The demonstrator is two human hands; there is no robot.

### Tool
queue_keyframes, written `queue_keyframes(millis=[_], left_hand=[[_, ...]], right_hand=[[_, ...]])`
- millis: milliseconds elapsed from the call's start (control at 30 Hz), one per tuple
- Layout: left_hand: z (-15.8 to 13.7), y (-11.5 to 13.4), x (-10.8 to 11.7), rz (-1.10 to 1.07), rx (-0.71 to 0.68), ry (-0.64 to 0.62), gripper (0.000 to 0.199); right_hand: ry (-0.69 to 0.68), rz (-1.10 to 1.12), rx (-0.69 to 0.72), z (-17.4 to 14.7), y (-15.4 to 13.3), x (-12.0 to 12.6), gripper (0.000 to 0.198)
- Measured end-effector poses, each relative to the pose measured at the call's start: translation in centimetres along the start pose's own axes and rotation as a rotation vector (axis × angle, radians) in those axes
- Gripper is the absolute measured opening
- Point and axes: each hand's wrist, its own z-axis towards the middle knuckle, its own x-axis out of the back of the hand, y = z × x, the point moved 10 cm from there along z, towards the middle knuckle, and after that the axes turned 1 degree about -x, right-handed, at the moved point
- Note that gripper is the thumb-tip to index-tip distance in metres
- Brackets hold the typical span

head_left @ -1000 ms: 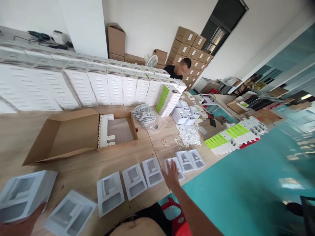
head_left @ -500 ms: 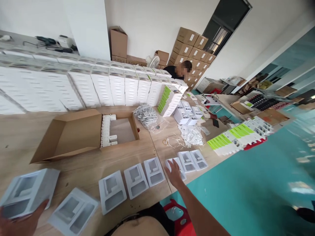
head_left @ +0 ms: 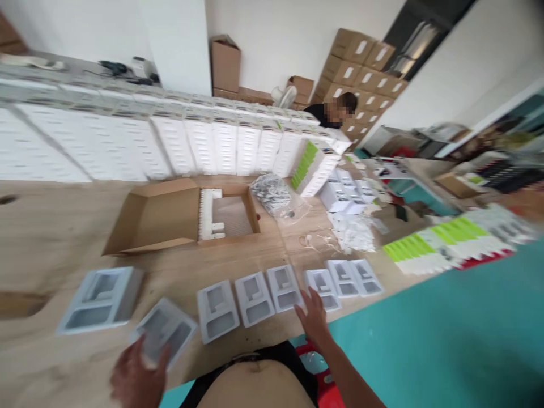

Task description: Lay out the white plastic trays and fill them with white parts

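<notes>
A cardboard box (head_left: 182, 212) lies open on the bench (head_left: 51, 226), white pieces lined along one inner wall. Left hand (head_left: 136, 377), fingers spread, rests on a white tray (head_left: 168, 331) at the bench's near edge, its long axis slanting away rightward. Right hand (head_left: 314, 314), fingers loosely spread, touches another tray (head_left: 323, 283) in the row.

Single head-worn view, tilted, looking forward and down across wooden table (head_left: 63, 226), hands near bottom edge
</notes>
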Motion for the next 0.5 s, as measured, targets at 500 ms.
queue_keyframes(millis=[500], left_hand=[[6.6, 2.8, 11.4, 0.081, -0.014, 0.426, 0.100]], right_hand=[[0.094, 0.105, 0.392, -0.7, -6.3, -1.6, 0.050]])
